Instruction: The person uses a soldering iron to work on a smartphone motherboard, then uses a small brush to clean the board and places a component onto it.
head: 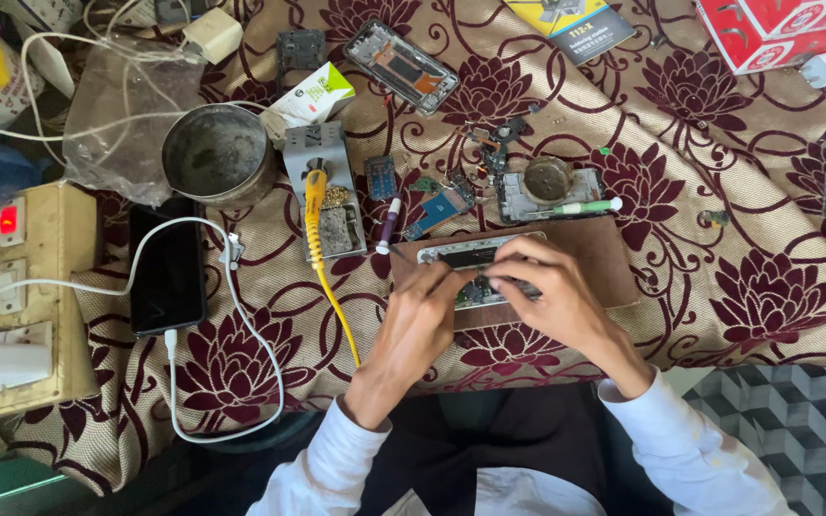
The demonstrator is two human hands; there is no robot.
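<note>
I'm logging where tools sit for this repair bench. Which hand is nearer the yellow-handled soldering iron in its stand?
Left. The left hand works on the opened phone, just right of the soldering iron and its yellow cable. The right hand lies farther right, beyond the left.

Even, soft daylight fills the scene; no single harsh source is evident. Shadows are faint and short, seen as a thin dark rim below the left hand (pixel 420 320) and right hand (pixel 549 291) on the brown work board (pixel 604 253). Mild glare appears on the black smartphone (pixel 167 268) at 9 o'clock, whose screen reflects pale light, and on the rim of the metal bowl (pixel 218 153) at 10 o'clock. A red indicator lamp (pixel 9 219) glows, slightly blown out. Focus is sharp at centre; the patterned cloth (pixel 738 191) stays crisp. Wide-angle stretching bends objects toward the corners, and the white sleeves (pixel 700 459) at 5 o'clock look softer. The lower-left corner falls darker.
</note>
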